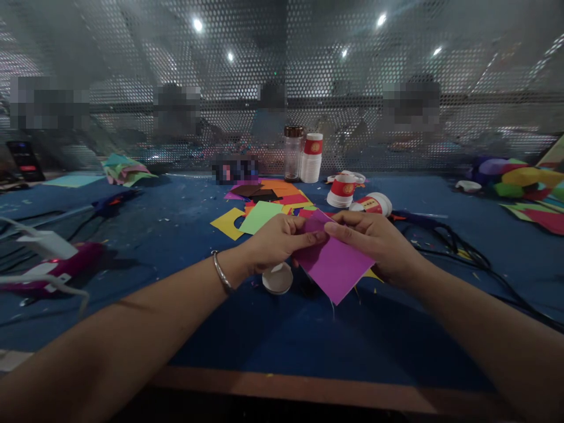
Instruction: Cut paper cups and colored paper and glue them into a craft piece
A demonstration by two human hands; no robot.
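Both of my hands hold one magenta paper sheet [332, 264] just above the blue table [282, 329]. My left hand [275, 241], with a metal bangle on its wrist, pinches the sheet's upper left edge, fingers closed. My right hand [374, 238] grips the upper right edge, thumb on top and fingers curled behind. The sheet hangs tilted, one corner pointing down toward me. A small white round lid [277, 278] lies on the table just below my left hand.
Loose coloured paper sheets [259, 214] lie behind my hands. Red-and-white paper cups [312, 157] stand stacked beside a clear jar [293, 153]; other cups [343, 191] lie tipped. Black cables [453, 247] run at right, a purple tool [57, 270] at left. A perforated screen stands behind.
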